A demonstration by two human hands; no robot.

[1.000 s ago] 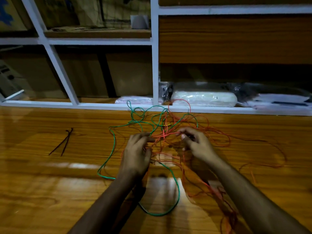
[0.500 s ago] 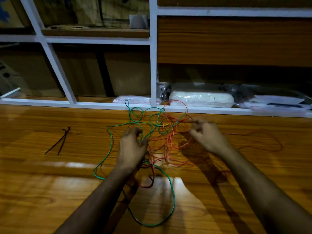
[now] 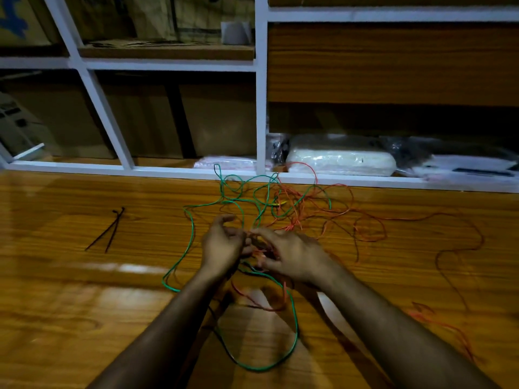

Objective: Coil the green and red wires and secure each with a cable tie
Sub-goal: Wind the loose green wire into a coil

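A green wire [image 3: 191, 234] and a thin red wire [image 3: 368, 220] lie tangled together on the wooden table [image 3: 70, 304]. The green one loops out to the left and down toward me; the red one spreads far to the right. My left hand [image 3: 223, 245] and my right hand [image 3: 292, 254] meet at the middle of the tangle, fingers pinched on red strands between them. Which strands each hand holds is blurred. Two black cable ties [image 3: 108, 231] lie crossed on the table, well left of my hands.
White-framed shelving [image 3: 261, 108] runs along the table's far edge. Cardboard boxes [image 3: 140, 116] fill its left bays. Plastic-wrapped packages [image 3: 339, 160] lie on the lower right shelf, just behind the wire tangle.
My right hand has come back from the upper right to meet my left hand at the tangle's middle. The red wire now trails farther out to the right.
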